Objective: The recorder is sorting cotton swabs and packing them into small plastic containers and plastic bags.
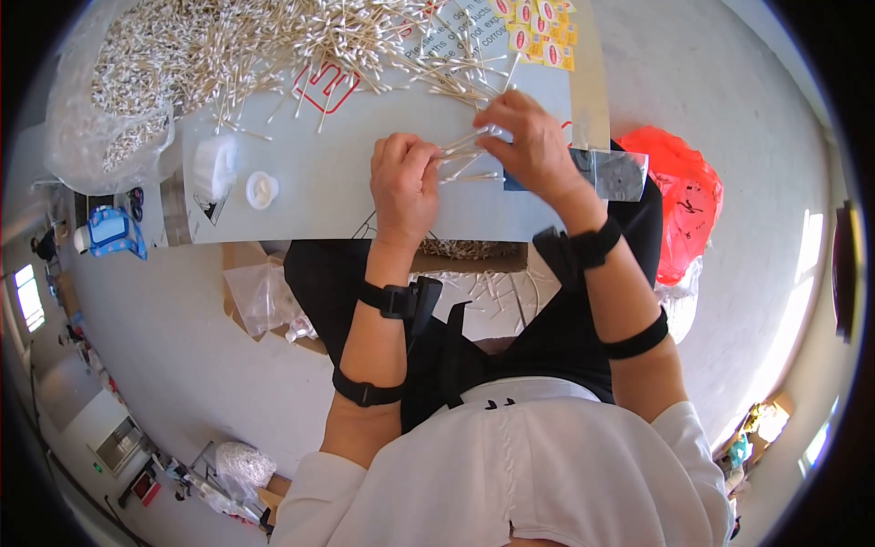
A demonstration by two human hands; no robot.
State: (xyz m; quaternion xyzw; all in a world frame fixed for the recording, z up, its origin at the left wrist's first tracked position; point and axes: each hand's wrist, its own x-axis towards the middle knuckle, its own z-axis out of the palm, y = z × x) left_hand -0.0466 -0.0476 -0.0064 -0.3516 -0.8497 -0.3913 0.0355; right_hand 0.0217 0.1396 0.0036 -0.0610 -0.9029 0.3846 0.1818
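Between my two hands, over the light grey table covering, is a small bunch of cotton swabs (463, 143). My left hand (404, 182) pinches their ends at the left, its fingers closed. At the other side, the curled fingers of my right hand (533, 146) close around the white tips of the bunch. A few loose swabs (472, 178) lie just below the bunch. Beyond my hands spreads a large heap of cotton swabs (337, 36), with stray ones along its near edge.
Left on the table are a clear plastic bag (68, 146), a small white round dish (262, 190) and a blue packet (116, 232). Yellow-and-red labels (547, 36) lie far right, above a clear pouch (622, 175). A red bag (670, 205) stands beside the table.
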